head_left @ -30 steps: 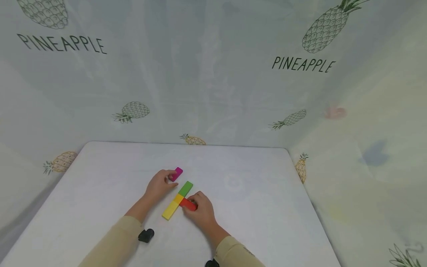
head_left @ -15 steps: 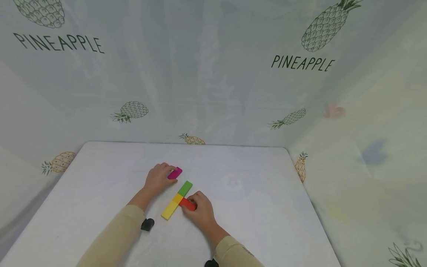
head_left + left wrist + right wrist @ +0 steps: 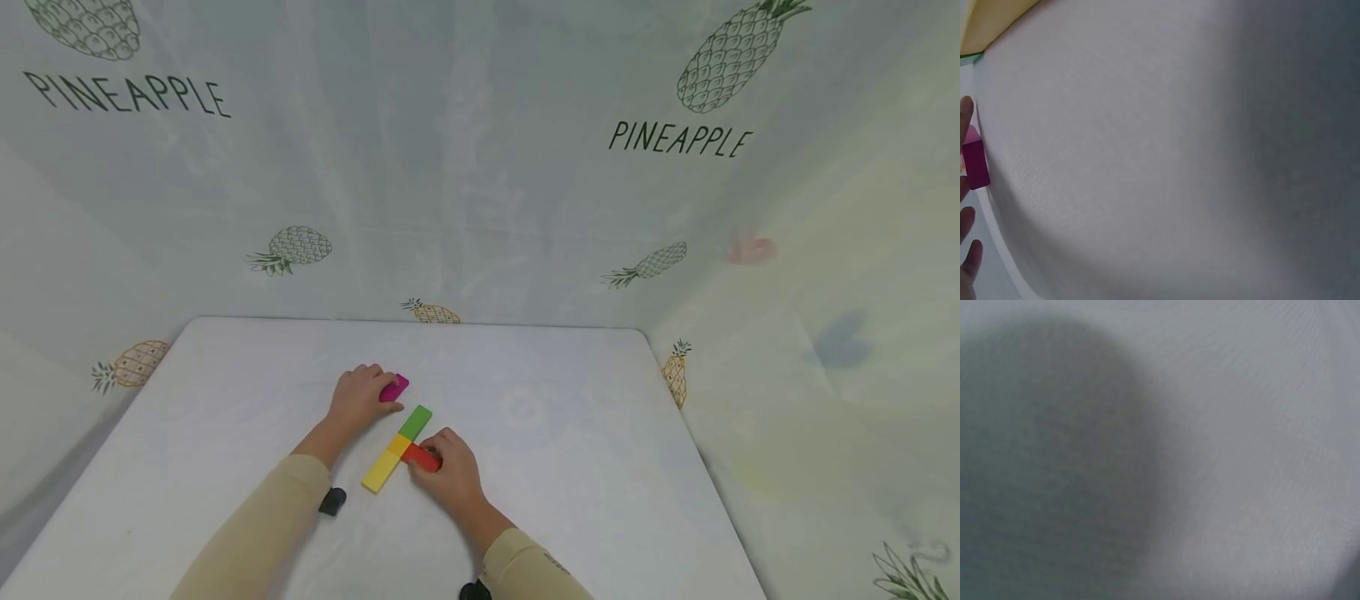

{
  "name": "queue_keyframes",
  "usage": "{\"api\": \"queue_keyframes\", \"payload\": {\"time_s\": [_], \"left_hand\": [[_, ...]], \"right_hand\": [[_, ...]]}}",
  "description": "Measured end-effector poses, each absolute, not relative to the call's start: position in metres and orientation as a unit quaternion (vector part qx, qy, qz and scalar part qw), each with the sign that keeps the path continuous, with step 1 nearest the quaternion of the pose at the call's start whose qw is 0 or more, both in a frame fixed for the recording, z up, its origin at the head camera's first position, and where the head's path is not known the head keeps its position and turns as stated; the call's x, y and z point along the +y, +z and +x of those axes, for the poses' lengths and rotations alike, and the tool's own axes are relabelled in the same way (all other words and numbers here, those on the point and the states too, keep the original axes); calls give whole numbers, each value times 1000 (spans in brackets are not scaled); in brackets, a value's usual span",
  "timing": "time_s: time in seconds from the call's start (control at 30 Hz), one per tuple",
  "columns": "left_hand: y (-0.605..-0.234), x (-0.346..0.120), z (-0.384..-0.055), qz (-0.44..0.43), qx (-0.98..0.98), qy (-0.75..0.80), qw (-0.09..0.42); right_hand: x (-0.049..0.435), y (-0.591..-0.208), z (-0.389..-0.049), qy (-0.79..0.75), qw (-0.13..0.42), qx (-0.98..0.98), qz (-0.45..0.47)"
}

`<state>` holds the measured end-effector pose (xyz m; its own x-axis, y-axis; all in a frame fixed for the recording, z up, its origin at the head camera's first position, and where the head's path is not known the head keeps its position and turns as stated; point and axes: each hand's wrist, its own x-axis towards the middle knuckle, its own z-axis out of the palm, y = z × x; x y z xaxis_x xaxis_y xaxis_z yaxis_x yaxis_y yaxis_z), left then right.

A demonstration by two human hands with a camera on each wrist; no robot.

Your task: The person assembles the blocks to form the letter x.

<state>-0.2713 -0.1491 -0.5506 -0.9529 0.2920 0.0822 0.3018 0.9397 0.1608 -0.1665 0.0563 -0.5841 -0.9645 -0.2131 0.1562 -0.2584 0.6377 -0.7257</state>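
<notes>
In the head view a yellow block, an orange block and a green block form a slanting row, end to end. A red block meets the row's right side at the orange one, its other end pinched by my right hand. Beyond the row, my left hand holds a magenta block between thumb and fingers, apart from the green block. The left wrist view catches the magenta block at its left edge, with fingertips around it. Only blurred white surface shows in the right wrist view.
The blocks lie on a white table with rounded far corners. A pale curtain printed with pineapples hangs behind and beside it. A small black device sits at the left cuff, another black device at the right cuff.
My left hand has moved slightly away from me, and its thumb has come up along the magenta block, which has turned a little. The right hand and the other blocks stay put.
</notes>
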Motion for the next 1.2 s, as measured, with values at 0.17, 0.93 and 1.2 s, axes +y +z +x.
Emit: {"api": "queue_keyframes", "payload": {"time_s": [0.17,0.93,1.2], "left_hand": [[-550,-149,-273,-157,-985,-66,32],[-542,-148,-271,-130,-986,-100,26],[-537,-145,-271,-98,-987,-125,-10]], "right_hand": [[56,-586,-167,405,28,-904,132],[56,-582,-167,409,23,-903,129],[56,-580,-165,405,20,-905,125]]}}
